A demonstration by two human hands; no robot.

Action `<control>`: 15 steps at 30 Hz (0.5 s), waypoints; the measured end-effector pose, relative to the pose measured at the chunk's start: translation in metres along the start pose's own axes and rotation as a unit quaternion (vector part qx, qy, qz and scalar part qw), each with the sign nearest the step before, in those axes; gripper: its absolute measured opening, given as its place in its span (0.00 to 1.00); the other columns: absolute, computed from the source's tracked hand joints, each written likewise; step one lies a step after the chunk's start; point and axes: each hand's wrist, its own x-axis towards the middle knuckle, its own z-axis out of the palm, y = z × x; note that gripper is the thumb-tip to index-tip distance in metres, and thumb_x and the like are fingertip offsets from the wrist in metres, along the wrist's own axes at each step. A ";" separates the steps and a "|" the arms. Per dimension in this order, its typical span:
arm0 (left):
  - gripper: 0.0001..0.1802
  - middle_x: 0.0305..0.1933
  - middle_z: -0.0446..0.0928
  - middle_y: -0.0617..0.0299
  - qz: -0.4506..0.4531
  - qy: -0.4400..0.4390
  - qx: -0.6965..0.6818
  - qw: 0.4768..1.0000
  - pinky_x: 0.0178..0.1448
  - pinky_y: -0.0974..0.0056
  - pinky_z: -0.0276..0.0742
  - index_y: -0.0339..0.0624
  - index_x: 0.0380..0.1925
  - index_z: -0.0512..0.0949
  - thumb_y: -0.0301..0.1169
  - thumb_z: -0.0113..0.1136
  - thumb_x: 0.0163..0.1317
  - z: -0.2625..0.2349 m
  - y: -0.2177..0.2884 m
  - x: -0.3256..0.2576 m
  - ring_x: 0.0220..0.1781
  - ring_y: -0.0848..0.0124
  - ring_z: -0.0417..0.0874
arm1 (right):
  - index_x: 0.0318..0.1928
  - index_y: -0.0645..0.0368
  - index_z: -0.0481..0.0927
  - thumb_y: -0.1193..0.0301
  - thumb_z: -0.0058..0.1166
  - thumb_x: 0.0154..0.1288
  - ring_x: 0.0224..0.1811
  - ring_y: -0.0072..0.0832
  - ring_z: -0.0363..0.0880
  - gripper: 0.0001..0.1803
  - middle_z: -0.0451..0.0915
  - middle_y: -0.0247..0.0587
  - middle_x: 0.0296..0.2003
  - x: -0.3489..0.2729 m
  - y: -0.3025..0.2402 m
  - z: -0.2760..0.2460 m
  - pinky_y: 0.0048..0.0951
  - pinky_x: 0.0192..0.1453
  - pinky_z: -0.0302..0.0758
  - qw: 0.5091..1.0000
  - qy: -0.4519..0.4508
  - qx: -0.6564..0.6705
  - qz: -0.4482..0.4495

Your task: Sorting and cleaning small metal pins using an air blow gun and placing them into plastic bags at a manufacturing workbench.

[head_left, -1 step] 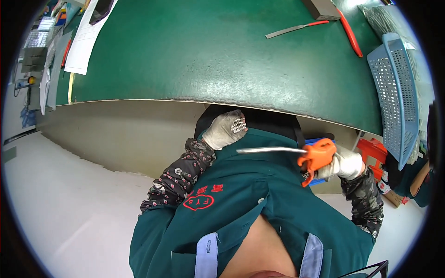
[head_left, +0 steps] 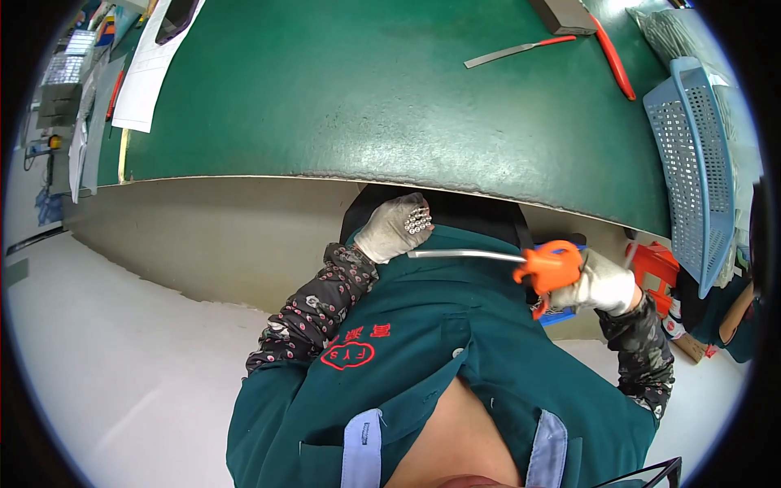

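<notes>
My left hand [head_left: 385, 233], in a worn white glove, is closed around a bundle of small shiny metal pieces [head_left: 418, 220]. Their round ends face outward; their full length is hidden in the fist. In my gloved right hand [head_left: 604, 282] is an orange air blow gun [head_left: 555, 267] with a long, slightly bent metal nozzle. The nozzle points left across my lap, its tip just below and beside the left fist. Both hands are in front of my dark green work jacket [head_left: 439, 325], below the bench edge.
The green bench [head_left: 366, 98] spans the far side. On it lie a red-handled file [head_left: 521, 50], a red-handled tool [head_left: 614, 61], a grey block [head_left: 563, 15], paper [head_left: 146, 89] and a phone [head_left: 175, 20]. A blue perforated basket [head_left: 691, 163] tilts at the right, near another person's arm [head_left: 736, 313].
My right hand and the blow gun have shifted slightly left, bringing the nozzle tip nearer the left fist and a little higher. My left hand stays where it was.
</notes>
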 end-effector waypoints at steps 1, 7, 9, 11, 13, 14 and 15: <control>0.12 0.28 0.72 0.57 0.001 -0.001 -0.001 1.000 0.34 0.65 0.73 0.38 0.29 0.71 0.28 0.63 0.46 0.001 0.001 0.000 0.29 0.62 0.76 | 0.45 0.60 0.77 0.66 0.64 0.48 0.31 0.25 0.77 0.22 0.81 0.37 0.33 0.002 0.000 0.003 0.25 0.37 0.73 0.996 0.069 -0.060 -0.018; 0.10 0.27 0.71 0.60 0.001 0.007 -0.039 0.999 0.33 0.68 0.72 0.36 0.27 0.72 0.23 0.63 0.45 0.004 -0.003 0.001 0.27 0.69 0.74 | 0.38 0.57 0.78 0.60 0.61 0.49 0.27 0.44 0.77 0.18 0.78 0.49 0.25 0.009 -0.023 0.028 0.38 0.31 0.72 0.851 0.279 -0.445 -0.001; 0.10 0.27 0.71 0.59 -0.021 0.006 -0.082 0.996 0.33 0.68 0.71 0.36 0.27 0.72 0.24 0.63 0.45 0.002 0.001 0.002 0.27 0.69 0.74 | 0.35 0.57 0.77 0.58 0.59 0.50 0.27 0.45 0.77 0.18 0.77 0.49 0.22 0.011 -0.022 0.031 0.42 0.31 0.71 0.833 0.301 -0.464 -0.025; 0.11 0.27 0.71 0.59 -0.036 0.010 -0.074 0.997 0.32 0.67 0.71 0.36 0.28 0.72 0.24 0.63 0.45 0.002 -0.004 0.001 0.27 0.69 0.74 | 0.34 0.58 0.76 0.58 0.60 0.49 0.27 0.45 0.77 0.17 0.76 0.48 0.21 0.010 -0.024 0.030 0.41 0.31 0.72 0.800 0.322 -0.505 -0.028; 0.11 0.26 0.71 0.58 -0.050 0.012 -0.066 0.997 0.32 0.67 0.71 0.36 0.28 0.72 0.25 0.64 0.45 0.002 -0.004 0.001 0.27 0.69 0.73 | 0.33 0.58 0.76 0.58 0.60 0.49 0.27 0.45 0.77 0.17 0.76 0.48 0.20 0.010 -0.028 0.030 0.41 0.32 0.72 0.802 0.313 -0.508 -0.014; 0.12 0.26 0.70 0.58 -0.042 0.006 -0.067 0.997 0.32 0.67 0.70 0.36 0.28 0.72 0.26 0.64 0.45 0.002 -0.002 0.002 0.26 0.69 0.73 | 0.32 0.58 0.75 0.58 0.60 0.48 0.26 0.45 0.77 0.18 0.76 0.48 0.20 0.010 -0.029 0.030 0.41 0.32 0.72 0.804 0.304 -0.511 -0.001; 0.12 0.26 0.70 0.58 -0.035 0.000 -0.067 0.997 0.32 0.67 0.70 0.36 0.29 0.71 0.27 0.64 0.46 0.002 0.000 0.002 0.26 0.69 0.72 | 0.32 0.58 0.75 0.58 0.60 0.48 0.26 0.45 0.77 0.18 0.76 0.48 0.20 0.010 -0.029 0.030 0.41 0.32 0.72 0.804 0.305 -0.510 0.000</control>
